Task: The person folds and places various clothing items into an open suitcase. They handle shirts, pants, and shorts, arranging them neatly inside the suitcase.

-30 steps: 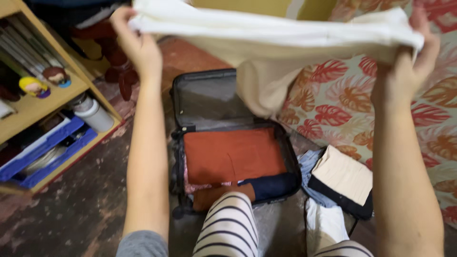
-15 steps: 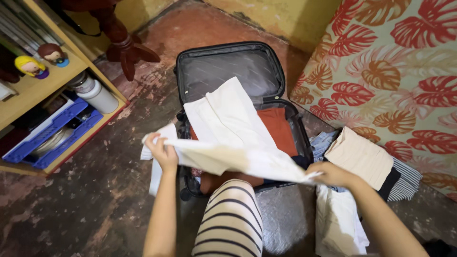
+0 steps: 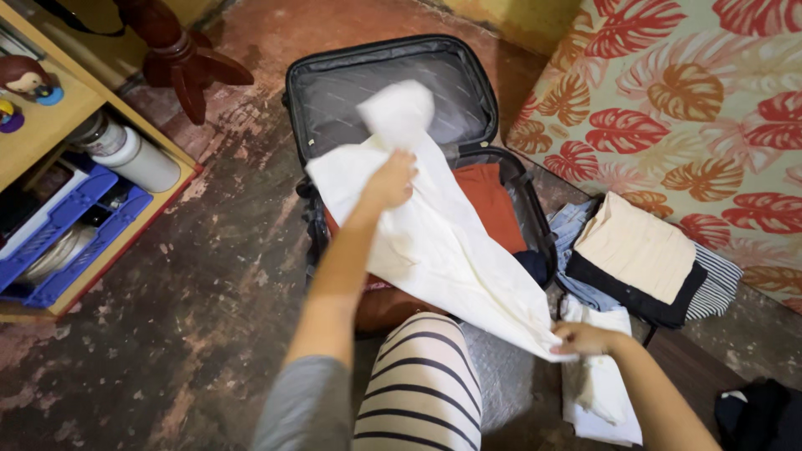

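I held the white garment [image 3: 443, 250] stretched above the open suitcase [image 3: 393, 92]. Its long axis ran diagonally, from my left hand [image 3: 388, 179], clenched on the upper end over the case, down to my right hand [image 3: 585, 338], pinching the lower corner near my knee. The left hand lay nearer the case's lid; the folded orange cloth [image 3: 489, 205] lay directly beneath the span.

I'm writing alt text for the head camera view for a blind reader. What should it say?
Seen from above, a person's left hand and right hand stretch a white garment over an open dark suitcase holding rust-red clothing on a worn floor. Folded clothes lie stacked to the right beside a leaf-patterned surface; a wooden shelf stands on the left.
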